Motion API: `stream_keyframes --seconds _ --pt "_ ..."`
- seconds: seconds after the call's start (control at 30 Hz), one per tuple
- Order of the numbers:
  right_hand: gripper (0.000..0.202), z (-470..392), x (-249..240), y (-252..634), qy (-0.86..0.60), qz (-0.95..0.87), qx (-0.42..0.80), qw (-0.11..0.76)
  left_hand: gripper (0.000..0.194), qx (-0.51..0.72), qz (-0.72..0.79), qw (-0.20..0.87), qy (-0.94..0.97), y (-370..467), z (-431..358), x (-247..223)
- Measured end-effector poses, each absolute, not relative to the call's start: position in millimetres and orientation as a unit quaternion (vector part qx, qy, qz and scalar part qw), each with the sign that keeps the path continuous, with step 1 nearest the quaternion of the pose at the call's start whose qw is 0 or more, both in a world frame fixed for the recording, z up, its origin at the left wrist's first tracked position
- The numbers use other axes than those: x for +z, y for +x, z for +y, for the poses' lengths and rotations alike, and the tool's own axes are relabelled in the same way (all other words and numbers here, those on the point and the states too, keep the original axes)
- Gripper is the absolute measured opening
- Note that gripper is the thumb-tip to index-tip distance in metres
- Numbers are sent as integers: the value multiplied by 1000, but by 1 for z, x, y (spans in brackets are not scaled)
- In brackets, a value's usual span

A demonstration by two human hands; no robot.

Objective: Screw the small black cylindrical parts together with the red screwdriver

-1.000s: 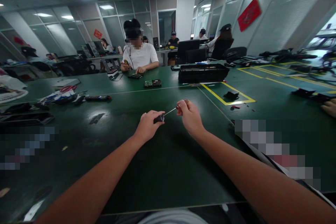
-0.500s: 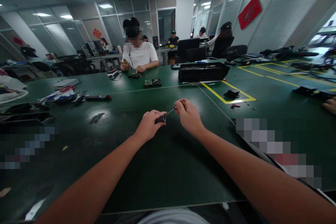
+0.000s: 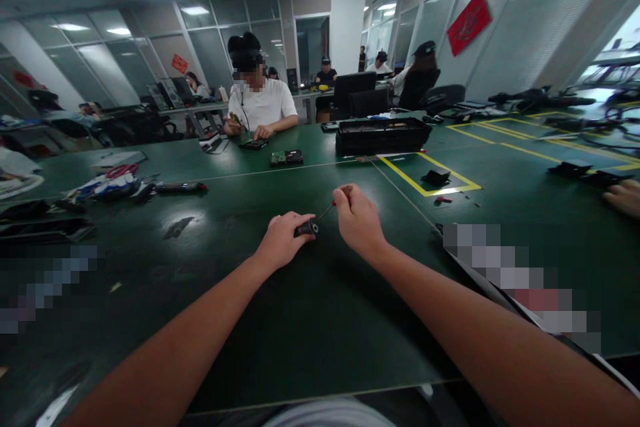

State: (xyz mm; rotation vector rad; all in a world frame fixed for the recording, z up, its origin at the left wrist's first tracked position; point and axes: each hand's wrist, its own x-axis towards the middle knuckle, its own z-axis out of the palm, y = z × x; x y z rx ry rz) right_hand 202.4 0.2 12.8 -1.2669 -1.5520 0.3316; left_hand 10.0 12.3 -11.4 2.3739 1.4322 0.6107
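Note:
My left hand is closed round a small dark cylinder, whose round end faces right. My right hand pinches the reddish handle of a thin screwdriver. The metal shaft slants down and left to the cylinder's end; whether its tip touches cannot be made out. Both hands are over the middle of the green table.
A long black housing and a green circuit board lie farther back. A black-and-red tool and gloves are at left. A person in white sits opposite. Another hand shows at the right edge.
The view has shifted slightly, so the table items appear a little farther left. The right hand and screwdriver shaft have moved slightly relative to the cylinder, whose end now shows more clearly.

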Motion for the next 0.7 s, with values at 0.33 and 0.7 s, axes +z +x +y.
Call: stream_keyframes --seconds 0.33,0.7 --pt "29 1 14 206 -534 -624 157 548 34 255 524 194 789 0 7 4" --pt "26 3 18 211 -525 -606 135 582 46 160 507 297 793 12 7 24"
